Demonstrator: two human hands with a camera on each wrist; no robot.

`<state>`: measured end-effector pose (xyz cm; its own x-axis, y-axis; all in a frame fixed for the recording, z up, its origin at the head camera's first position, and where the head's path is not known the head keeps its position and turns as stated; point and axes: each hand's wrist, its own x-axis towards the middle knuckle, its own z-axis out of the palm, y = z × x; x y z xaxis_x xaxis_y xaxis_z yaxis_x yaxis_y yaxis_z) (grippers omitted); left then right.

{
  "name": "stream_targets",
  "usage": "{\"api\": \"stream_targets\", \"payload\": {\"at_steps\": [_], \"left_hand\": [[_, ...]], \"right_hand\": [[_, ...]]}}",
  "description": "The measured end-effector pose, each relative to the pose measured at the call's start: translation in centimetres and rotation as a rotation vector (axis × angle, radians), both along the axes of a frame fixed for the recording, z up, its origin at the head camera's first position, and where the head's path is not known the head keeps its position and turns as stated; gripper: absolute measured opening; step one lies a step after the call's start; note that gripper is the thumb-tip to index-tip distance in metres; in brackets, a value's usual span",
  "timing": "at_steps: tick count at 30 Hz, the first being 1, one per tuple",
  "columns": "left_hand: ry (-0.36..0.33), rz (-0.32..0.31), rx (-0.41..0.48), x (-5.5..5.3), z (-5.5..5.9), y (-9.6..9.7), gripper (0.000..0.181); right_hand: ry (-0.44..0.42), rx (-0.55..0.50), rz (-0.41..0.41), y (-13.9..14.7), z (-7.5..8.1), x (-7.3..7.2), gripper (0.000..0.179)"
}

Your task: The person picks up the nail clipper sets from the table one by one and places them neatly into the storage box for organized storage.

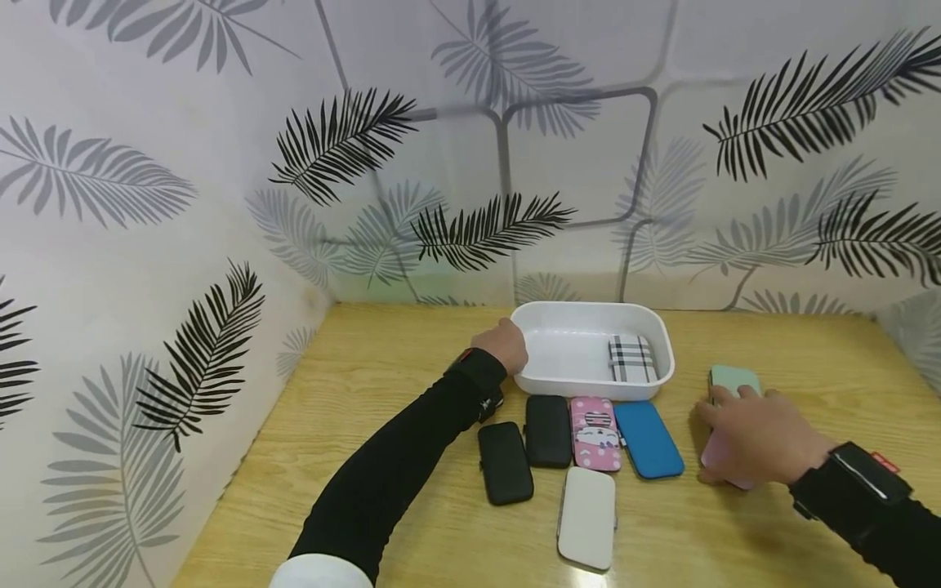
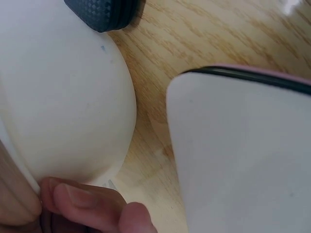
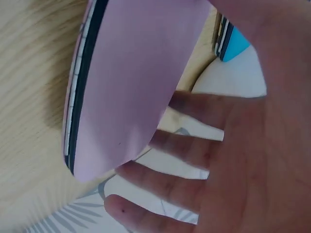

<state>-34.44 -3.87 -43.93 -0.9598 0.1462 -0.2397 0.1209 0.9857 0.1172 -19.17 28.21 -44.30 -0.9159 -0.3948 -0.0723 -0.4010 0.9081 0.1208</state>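
Right wrist view, pink case: it sits just in front of the right hand, face toward the palm, its dark seam along the edge away from the palm.
Right-hand fingers: bent across to the case; three tips go out of sight behind its edge, so I take it as gripped, though the thumb's tip is out of this view.
Left wrist view, left hand: fingers pinching the rim of the white tray.
Beside that tray: a dark textured case, and, apart from the fingers, a pale case with a black seam; I can't match that one elsewhere.
Head view, pink case: on the right of the table, under the right palm, thumb at its near left.
Pale green surface: at the fingertips, farther off; whether it is a separate case I can't tell.
White tray: far middle, left hand at its left end, a checked case in its right part.
Row near the tray: black case, spotted pink case, blue case.
Nearer: second black case at left, cream case nearest.
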Motion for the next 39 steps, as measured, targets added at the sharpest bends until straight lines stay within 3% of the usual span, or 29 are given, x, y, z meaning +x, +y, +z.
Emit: {"api": "stream_targets", "payload": {"at_steps": [9,17,23,28,33,39], "left_hand": [[-0.009,0.003,-0.015,-0.4,-0.2,0.4,0.057],[-0.002,-0.01,-0.018,-0.1,-0.3,0.3,0.058],[-0.011,0.0,-0.006,-0.1,-0.1,0.2,0.06],[-0.014,0.024,0.001,-0.2,-0.2,0.1,0.06],[0.004,0.03,-0.001,0.3,0.3,0.1,0.059],[0.006,0.024,-0.009,0.7,0.7,0.4,0.058]], "right_hand": [[-0.044,-0.019,-0.045,-0.3,-0.2,0.1,0.063],[-0.041,-0.041,0.006,-0.2,0.3,-0.1,0.049],[-0.124,-0.098,0.011,-0.6,3.3,-1.4,0.043],[-0.186,-0.263,0.046,-1.5,7.0,-2.6,0.065],[-0.068,-0.386,0.127,-2.9,9.5,-4.1,0.063],[-0.034,-0.484,0.169,-4.4,9.6,-7.1,0.061]]}}
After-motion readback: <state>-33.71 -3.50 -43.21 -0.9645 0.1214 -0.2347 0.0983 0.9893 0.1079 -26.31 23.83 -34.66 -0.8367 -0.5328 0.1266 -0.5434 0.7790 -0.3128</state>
